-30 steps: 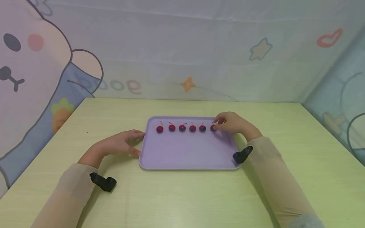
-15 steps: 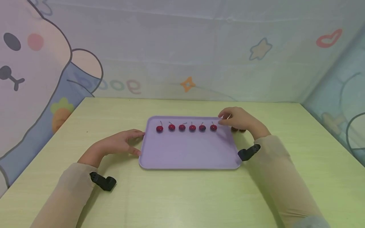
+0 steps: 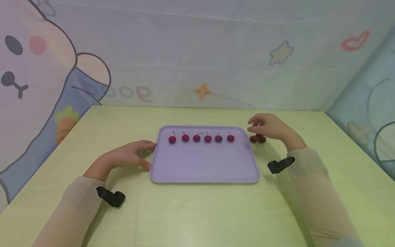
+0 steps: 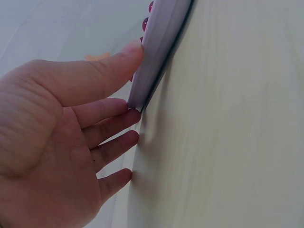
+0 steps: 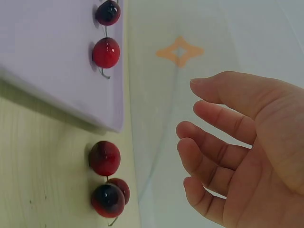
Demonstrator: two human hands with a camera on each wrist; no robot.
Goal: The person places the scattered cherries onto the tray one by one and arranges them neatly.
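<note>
Six cherries line the tray's far edge; left hand steadies its left rim, fingers straight; right hand hovers empty, loosely curled, over three loose cherries just right of the tray; seemingly mid-transfer; next, pinching one.

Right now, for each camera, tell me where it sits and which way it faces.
Head: worn on the head, looking down over the table at the purple tray; both forearms show.
Left wrist: at the left hand, facing along its fingers touching the tray edge.
Right wrist: at the right hand, facing the loose cherries.
Shared: tray and cherry row appear in all.
</note>
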